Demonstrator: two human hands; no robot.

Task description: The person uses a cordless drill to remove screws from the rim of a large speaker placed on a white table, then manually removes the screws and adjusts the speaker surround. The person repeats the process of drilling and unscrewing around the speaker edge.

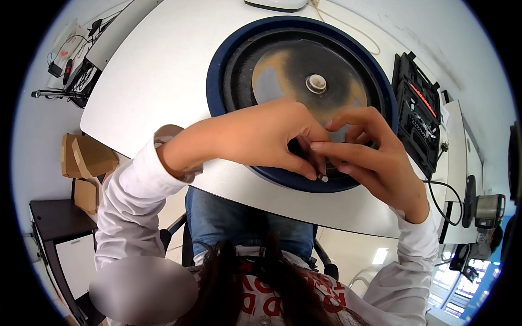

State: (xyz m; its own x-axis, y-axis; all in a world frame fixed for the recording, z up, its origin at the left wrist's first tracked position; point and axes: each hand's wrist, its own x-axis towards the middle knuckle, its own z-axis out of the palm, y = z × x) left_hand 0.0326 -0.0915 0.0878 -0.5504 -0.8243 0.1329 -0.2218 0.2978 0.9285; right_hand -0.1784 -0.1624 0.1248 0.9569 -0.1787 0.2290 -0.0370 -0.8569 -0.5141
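Observation:
A round machine (217,81) with a dark blue rim, black inner ring, worn metal disc and pale center knob (316,83) sits on the white table (141,65). Over its near half, my left hand (272,138) is closed, fingers curled round a small dark piece with a whitish tip (323,178), mostly hidden by fingers. My right hand (380,163) meets it from the right, index finger reaching onto the left hand's fingers and the others bent; what it grips, if anything, is hidden.
An open black tool case (416,130) lies right of the machine, with a cable and a metal device (488,211) farther right. A white appliance (274,4) stands at the back. Cardboard boxes (87,157), a dark cabinet (54,212) and tangled cables (84,81) are at the left.

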